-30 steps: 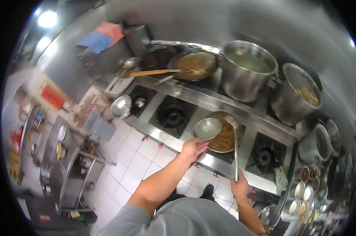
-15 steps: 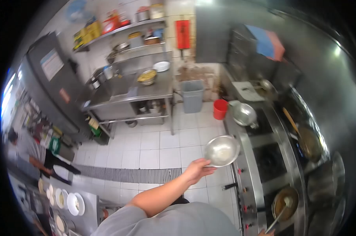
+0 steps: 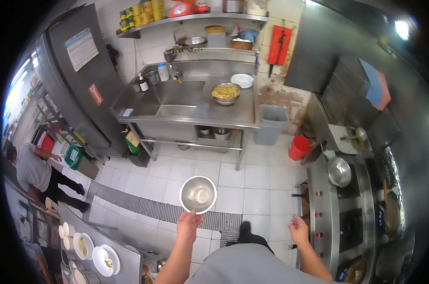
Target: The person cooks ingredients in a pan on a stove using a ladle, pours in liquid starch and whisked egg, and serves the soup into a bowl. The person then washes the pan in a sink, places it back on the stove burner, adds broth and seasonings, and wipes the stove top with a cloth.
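My left hand (image 3: 188,228) is closed on the near rim of a round metal bowl (image 3: 190,194), held out over the tiled floor. The bowl tilts toward me and its inside shows bare, shiny metal. To the right, my right hand (image 3: 298,230) hangs by the front of the stove (image 3: 324,208), its fingers loosely bent and nothing visible in them. A wok (image 3: 356,271) on the near burner is partly cut off at the bottom edge.
Ahead stands a steel sink counter (image 3: 195,118) with a bowl of yellow food (image 3: 225,93) and stacked plates (image 3: 242,80). A grey bin (image 3: 271,124) and red bucket (image 3: 299,147) stand right of it. Dishes (image 3: 105,261) sit on the left table; another person (image 3: 37,168) bends nearby.
My view and body have turned left, away from the stove. The bowl has moved left with my left hand. My right hand has let go of the ladle and left the wok.
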The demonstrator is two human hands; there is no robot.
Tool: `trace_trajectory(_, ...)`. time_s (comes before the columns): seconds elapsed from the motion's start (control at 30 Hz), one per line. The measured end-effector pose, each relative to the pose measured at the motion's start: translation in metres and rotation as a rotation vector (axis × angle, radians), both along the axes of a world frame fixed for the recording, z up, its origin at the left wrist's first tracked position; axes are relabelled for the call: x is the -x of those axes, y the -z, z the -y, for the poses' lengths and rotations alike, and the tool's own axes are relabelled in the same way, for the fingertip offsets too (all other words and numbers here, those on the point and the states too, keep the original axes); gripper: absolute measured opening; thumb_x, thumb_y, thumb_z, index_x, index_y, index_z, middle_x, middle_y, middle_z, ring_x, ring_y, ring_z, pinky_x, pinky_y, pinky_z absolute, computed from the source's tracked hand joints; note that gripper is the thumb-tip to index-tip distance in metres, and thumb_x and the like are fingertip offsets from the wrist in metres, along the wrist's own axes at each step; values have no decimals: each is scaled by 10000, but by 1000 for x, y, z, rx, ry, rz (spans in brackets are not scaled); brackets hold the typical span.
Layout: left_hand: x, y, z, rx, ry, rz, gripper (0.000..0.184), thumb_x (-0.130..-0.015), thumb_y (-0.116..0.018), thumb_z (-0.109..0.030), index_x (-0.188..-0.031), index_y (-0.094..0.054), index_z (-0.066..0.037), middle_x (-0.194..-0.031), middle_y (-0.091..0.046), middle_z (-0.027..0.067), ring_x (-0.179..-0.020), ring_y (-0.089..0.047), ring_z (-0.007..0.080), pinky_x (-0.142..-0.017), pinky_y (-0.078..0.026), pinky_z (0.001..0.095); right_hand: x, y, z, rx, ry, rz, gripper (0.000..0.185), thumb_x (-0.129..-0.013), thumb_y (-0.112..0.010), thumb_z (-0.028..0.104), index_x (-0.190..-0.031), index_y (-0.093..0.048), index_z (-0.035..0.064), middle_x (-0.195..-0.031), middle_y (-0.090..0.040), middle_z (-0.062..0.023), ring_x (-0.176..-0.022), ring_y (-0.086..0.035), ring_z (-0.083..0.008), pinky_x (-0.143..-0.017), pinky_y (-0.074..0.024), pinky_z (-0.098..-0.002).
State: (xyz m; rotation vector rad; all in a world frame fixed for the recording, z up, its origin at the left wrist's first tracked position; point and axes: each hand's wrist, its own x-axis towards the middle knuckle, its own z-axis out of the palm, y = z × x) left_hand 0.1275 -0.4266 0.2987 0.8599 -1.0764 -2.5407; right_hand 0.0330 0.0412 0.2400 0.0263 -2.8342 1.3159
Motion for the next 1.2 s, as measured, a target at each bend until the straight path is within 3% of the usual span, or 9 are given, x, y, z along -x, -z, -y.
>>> trace_trajectory(0.1, 31, -7, 31, 15, -56, -36, 124, -964, -655, -145, -1034, -603, -57, -910, -707, 69, -814, -690, 196, -780, -561, 367, 54, -7, 91, 58, -165, 100, 420, -873, -710, 62, -1278, -620, 1, -1002, -697, -88, -872, -677, -160, -765, -552, -301)
trace_trajectory(0.3, 109, -13, 126, 84, -143, 25, 84, -985, -626, -125, -1003, -604, -46, -923, -699, 79, -830, -693, 193, -790, -576, 359, 187, 46, 267, 332, -417, 328, 303, -926, -668, 68, -1216, -632, -10, -964, -701, -76, -847, -684, -162, -767, -563, -300)
trace_trajectory(0.57, 194, -30, 245, 292, -205, 112, 106, -975, -635, -129, -895, -616, -62, -858, -676, 45, -790, -658, 138, -791, -585, 359, 324, -63, 562, 756, -696, 781, 295, -967, -683, 199, -1174, -630, -3, -986, -701, -118, -819, -695, -190, -718, -590, -320)
trace_trajectory(0.73, 267, -35, 316, 324, -220, 122, 93, -981, -631, -123, -965, -643, -32, -909, -705, 62, -804, -664, 138, -814, -582, 340, 387, -79, 673, 709, -773, 659, 268, -935, -713, 161, -1116, -608, -6, -999, -687, -133, -748, -682, -182, -592, -583, -296)
trace_trajectory(0.87, 348, -10, 396, 347, -74, 104, 116, -978, -664, -142, -996, -651, -29, -942, -680, 18, -861, -635, 111, -810, -545, 295, 444, -59, 719, 623, -569, 513, 143, -904, -676, 64, -1002, -586, 12, -875, -664, -87, -678, -655, -146, -534, -550, -276)
trace_trajectory(1.0, 467, 35, 492, 574, 384, 30, 172, -978, -675, -203, -1050, -677, -47, -962, -681, 0, -899, -616, 94, -825, -478, 250, 497, -44, 729, 667, -174, 477, 125, -848, -662, 16, -943, -584, 29, -753, -624, -63, -560, -601, -136, -479, -509, -279)
trace_trajectory(1.07, 541, 38, 530, 537, 380, 13, 220, -978, -677, -230, -1086, -670, -38, -981, -692, 18, -925, -627, 122, -849, -483, 262, 515, -41, 730, 745, -12, 503, 134, -839, -649, 5, -949, -575, 28, -730, -609, -63, -534, -580, -141, -479, -499, -286)
trace_trajectory(1.13, 607, 49, 571, 791, 287, 90, 241, -984, -667, -226, -1128, -657, -32, -997, -703, 41, -933, -633, 152, -861, -490, 275, 521, -43, 724, 725, 216, 402, 150, -841, -641, 5, -968, -563, 24, -721, -602, -70, -508, -556, -149, -474, -483, -289)
trace_trajectory(1.2, 654, 40, 618, 653, 81, 78, 248, -997, -644, -219, -1164, -646, -36, -993, -706, 59, -918, -639, 179, -842, -500, 290, 524, -25, 718, 715, 299, 352, 163, -839, -632, -1, -984, -559, 16, -723, -603, -76, -500, -548, -150, -470, -475, -287)
